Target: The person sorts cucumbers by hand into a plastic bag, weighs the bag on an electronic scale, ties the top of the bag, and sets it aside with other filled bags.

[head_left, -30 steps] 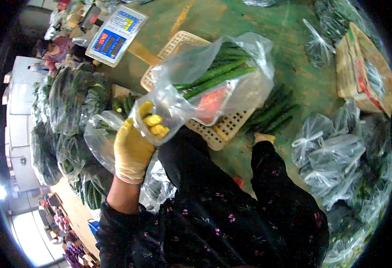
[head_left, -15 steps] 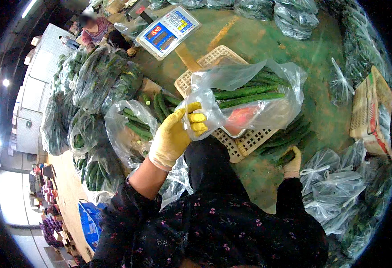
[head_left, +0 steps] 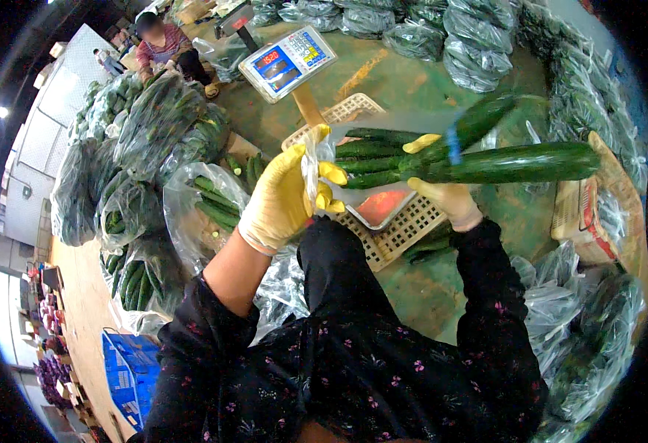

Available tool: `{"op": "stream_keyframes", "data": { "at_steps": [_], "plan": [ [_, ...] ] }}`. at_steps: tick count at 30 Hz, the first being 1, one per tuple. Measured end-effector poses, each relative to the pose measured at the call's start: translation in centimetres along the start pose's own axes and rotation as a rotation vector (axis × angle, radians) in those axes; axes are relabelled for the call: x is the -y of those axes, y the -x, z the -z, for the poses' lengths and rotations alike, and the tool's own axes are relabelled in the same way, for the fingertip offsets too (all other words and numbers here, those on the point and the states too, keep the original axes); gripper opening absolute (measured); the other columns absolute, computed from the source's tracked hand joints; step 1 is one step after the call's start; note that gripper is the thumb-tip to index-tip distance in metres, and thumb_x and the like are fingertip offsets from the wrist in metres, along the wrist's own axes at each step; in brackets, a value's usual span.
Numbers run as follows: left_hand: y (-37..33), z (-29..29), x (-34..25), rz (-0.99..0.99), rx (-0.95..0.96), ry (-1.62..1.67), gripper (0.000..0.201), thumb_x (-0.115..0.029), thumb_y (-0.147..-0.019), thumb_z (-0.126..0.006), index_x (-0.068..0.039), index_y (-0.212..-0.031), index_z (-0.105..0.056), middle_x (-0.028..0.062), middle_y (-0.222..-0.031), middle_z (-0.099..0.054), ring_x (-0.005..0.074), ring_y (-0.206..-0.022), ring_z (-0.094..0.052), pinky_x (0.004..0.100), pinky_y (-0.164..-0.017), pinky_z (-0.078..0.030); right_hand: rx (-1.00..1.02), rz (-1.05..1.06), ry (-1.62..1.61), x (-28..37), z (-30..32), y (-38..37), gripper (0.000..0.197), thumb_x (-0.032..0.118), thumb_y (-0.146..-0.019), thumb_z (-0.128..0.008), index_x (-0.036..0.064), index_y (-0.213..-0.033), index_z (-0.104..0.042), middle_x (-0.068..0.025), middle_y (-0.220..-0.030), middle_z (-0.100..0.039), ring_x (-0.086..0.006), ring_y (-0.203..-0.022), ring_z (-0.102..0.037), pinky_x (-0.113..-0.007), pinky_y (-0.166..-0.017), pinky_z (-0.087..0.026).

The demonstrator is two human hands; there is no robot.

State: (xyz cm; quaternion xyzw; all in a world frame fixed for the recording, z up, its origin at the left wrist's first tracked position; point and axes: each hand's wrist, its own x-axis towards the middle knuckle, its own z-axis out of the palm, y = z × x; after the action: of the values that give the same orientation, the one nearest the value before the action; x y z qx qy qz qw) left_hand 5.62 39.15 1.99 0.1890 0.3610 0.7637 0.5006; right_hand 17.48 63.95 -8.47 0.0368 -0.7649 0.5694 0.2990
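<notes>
Left hand [head_left: 283,198]: your gloved fingers are pinched shut on the mouth of the clear bag [head_left: 310,159].
Cucumbers [head_left: 486,159]: held above the white basket [head_left: 394,232], long axis running left to right, butt ends toward the bag.
Right hand [head_left: 449,196]: clamped around the bundle, nearer to it than the left.

produce packing floor: bagged cucumbers [head_left: 154,125], weighing scale [head_left: 288,60]

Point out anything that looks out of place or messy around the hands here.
Nothing looks damaged or spilled. The left hand pinches the clear plastic bag open while the right hand holds long green cucumbers above the white lattice crate. A few loose cucumbers lie on the floor beside it.
</notes>
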Motion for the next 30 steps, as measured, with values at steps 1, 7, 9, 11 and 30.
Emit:
{"op": "stream_keyframes", "data": {
  "at_steps": [1, 7, 9, 11, 30],
  "plan": [
    [-0.6, -0.6, -0.6, -0.002, 0.039, -0.001, 0.055, -0.040, -0.088, -0.049, -0.013, -0.133, -0.035, 0.0191, -0.093, -0.063, 0.0236, -0.067, -0.063, 0.0428, -0.067, -0.054, 0.055, -0.021, 0.104, -1.3, 1.1, -0.1, 0.060, -0.003, -0.064, -0.066, 0.0044, -0.119, -0.044, -0.0101, -0.112, -0.056, -0.0246, -0.107, -0.053, -0.036, -0.093, -0.040],
    [1.0, -0.5, -3.2, -0.157, -0.058, -0.062, 0.065, -0.047, -0.087, -0.045, -0.004, -0.135, -0.031, 0.0145, -0.085, -0.060, 0.0153, -0.049, -0.049, 0.0340, -0.058, -0.053, 0.264, -0.287, 0.729, -6.3, 2.5, -2.9, 0.056, -0.002, -0.066, -0.061, 0.0029, -0.120, -0.046, -0.0171, -0.112, -0.056, -0.0324, -0.107, -0.051, -0.037, -0.092, -0.041],
    [1.2, 0.8, -3.1, -0.121, 0.105, 0.057, 0.059, -0.042, -0.089, -0.045, -0.006, -0.134, -0.032, 0.0168, -0.093, -0.061, 0.0227, -0.065, -0.062, 0.0365, -0.061, -0.054, 0.298, -0.279, 0.949, -8.5, 2.1, -3.4, 0.057, 0.000, -0.067, -0.060, 0.0065, -0.122, -0.045, -0.0174, -0.111, -0.056, -0.0337, -0.106, -0.051, -0.038, -0.091, -0.042],
    [0.7, 0.2, -2.1, -0.081, 0.076, 0.058, 0.058, -0.041, -0.090, -0.044, -0.007, -0.135, -0.030, 0.0211, -0.096, -0.060, 0.0243, -0.065, -0.063, 0.0386, -0.062, -0.055, 0.224, -0.366, 1.173, -12.3, 1.3, -3.6, 0.060, 0.003, -0.068, -0.060, 0.0128, -0.125, -0.044, -0.0158, -0.107, -0.056, -0.0330, -0.103, -0.052, -0.039, -0.089, -0.043],
    [-0.5, 1.7, -0.2, -0.144, -0.022, -0.027, 0.063, -0.035, -0.085, -0.055, -0.007, -0.136, -0.030, 0.0211, -0.105, -0.059, 0.0305, -0.088, -0.061, 0.0432, -0.085, -0.047, 0.116, -0.230, 0.129, 2.0, -0.2, 0.5, 0.029, 0.022, -0.083, -0.054, 0.0015, -0.102, -0.061, -0.0094, -0.099, -0.062, -0.0236, -0.094, -0.058, -0.034, -0.083, -0.046]
  ]
}}
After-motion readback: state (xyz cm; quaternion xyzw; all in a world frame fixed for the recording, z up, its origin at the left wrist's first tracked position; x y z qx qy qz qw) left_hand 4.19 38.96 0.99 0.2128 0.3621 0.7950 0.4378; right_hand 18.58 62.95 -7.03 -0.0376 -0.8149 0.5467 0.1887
